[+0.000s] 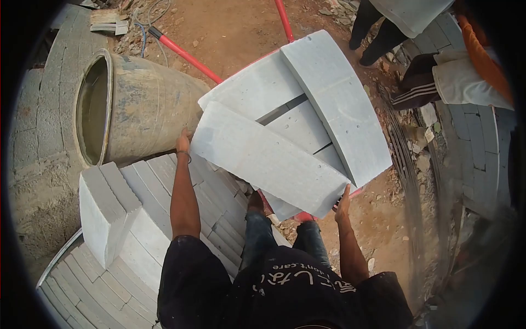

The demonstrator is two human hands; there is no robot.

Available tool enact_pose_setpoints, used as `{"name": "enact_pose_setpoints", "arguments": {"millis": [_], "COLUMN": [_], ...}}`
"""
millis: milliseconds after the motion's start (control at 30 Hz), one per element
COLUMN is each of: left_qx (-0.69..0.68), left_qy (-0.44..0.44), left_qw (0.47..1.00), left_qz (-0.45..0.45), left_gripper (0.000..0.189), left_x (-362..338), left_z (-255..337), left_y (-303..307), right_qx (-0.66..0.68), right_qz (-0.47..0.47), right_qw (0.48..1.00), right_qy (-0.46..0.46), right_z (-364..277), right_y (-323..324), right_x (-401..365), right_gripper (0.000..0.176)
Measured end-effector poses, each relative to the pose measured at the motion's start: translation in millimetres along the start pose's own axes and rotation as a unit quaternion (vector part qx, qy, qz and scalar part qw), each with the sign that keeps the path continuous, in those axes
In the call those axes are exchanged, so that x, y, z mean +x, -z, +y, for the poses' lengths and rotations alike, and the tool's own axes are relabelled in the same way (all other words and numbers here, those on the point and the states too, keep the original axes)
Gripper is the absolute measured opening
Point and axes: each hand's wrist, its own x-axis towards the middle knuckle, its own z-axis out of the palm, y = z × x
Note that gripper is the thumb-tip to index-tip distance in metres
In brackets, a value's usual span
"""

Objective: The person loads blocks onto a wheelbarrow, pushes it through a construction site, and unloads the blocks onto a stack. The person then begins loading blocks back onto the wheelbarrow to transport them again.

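Aerated concrete block (268, 162) is lying slantwise on top of other pale blocks (342, 104), with red bars (189, 57) sticking out past the pile. The left hand (183, 141) is gripping one short end, and the right hand (342, 207) is gripping the other short end, so the block is sitting right between them. Some fingers are hiding, so I am not telling how far under they are reaching. The block is looking stiff and bulky, and maybe a bit heavy. It is probably feeling dry and dusty, so smooth fingers may be slipping a little. Its corners are looking easy to chip. Holding both ends low down is seeming best, keeping it level.
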Motion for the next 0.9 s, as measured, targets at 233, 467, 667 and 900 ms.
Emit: {"name": "enact_pose_setpoints", "arguments": {"millis": [233,467,667,900], "left_qx": [0.024,0.218,-0.032,-0.247], "left_qy": [0.068,0.106,0.020,0.077], "left_qw": [0.994,0.966,0.970,0.893], "left_qz": [-0.081,0.095,0.241,0.367], "left_gripper": [0.076,0.078,0.083,0.076], "left_x": [11.0,-181.8,-383.1,-490.5], "left_z": [3.4,83.4,71.0,-1.7], "left_y": [-22.6,37.7,139.6,257.6], "right_qx": [0.036,0.135,-0.039,-0.260], "right_qz": [0.050,-0.108,-0.125,-0.159], "right_qw": [0.993,0.978,0.950,0.917], "right_qy": [0.097,0.120,0.285,0.257], "right_z": [-26.0,-15.4,-35.8,-91.1], "right_y": [-43.1,-26.6,-46.3,-163.5], "right_x": [-25.6,-19.5,-58.1,-176.9], "right_gripper": [0.094,0.084,0.087,0.101]}}
